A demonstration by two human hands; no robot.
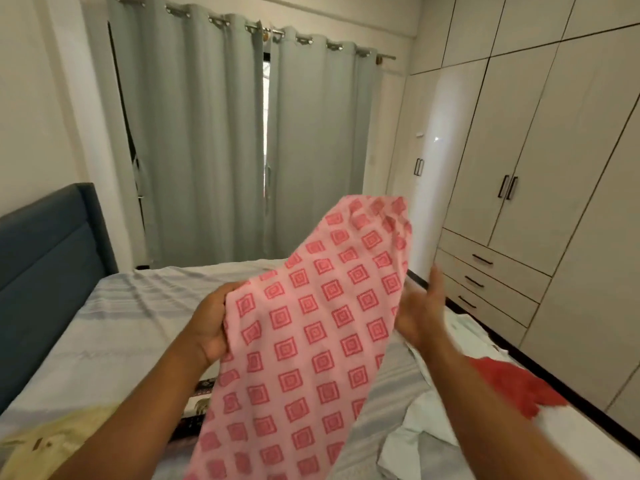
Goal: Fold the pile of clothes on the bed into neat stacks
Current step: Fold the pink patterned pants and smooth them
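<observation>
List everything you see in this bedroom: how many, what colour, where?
pink cloth: one, red squares, held up centre
red garment: one, red, bed's right side
white clothes: several, white, bed's right side
yellow garment: one, pale yellow, lower left
dark cloth: one, patterned, under pink cloth
bed: one, grey sheet, below
headboard: one, blue, left
curtains: two, grey-green, far wall
wardrobe: one, beige, right wall
left hand: one, gripping pink cloth's left edge
right hand: one, open beside its right edge

The pink cloth [311,323] with red squares hangs lifted above the bed [138,323], one edge bunched in my left grip [211,323]. A red garment [512,386] and white garments [412,424] lie crumpled at right, a yellow garment [52,441] at left.
</observation>
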